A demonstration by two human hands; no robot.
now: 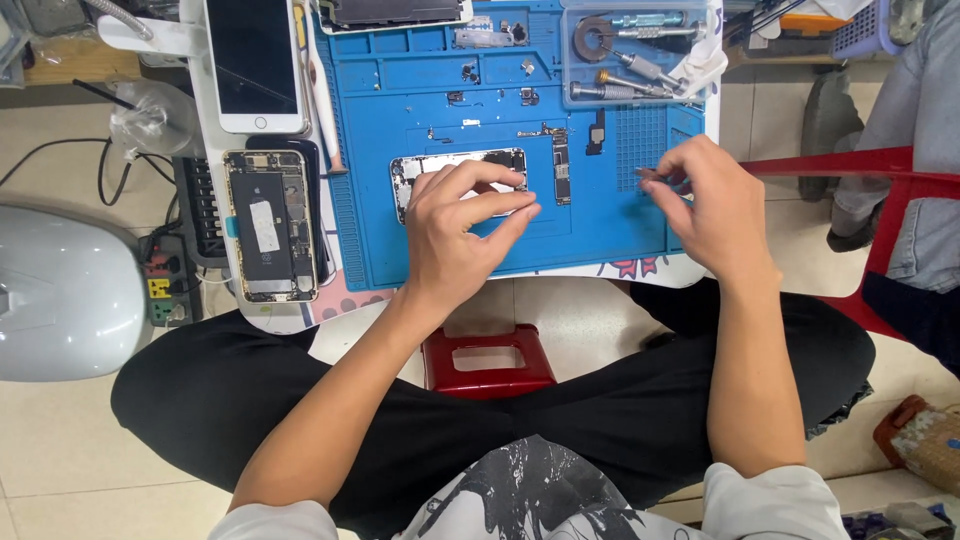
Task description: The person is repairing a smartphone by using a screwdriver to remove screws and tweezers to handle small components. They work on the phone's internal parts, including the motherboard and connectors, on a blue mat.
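An opened phone housing lies mid-way on the blue repair mat, the left hand resting over it, fingers curled together, empty. At its three o'clock, the right hand pinches tweezers.

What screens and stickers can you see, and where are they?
White phone: top left, beside the blue mat; dark rectangular screen, switched off.
Opened phone: left of the mat, no screen; black battery with a white label.
Phone shell: on the mat under the left hand, no screen.
Right hand: holds a thin tool.
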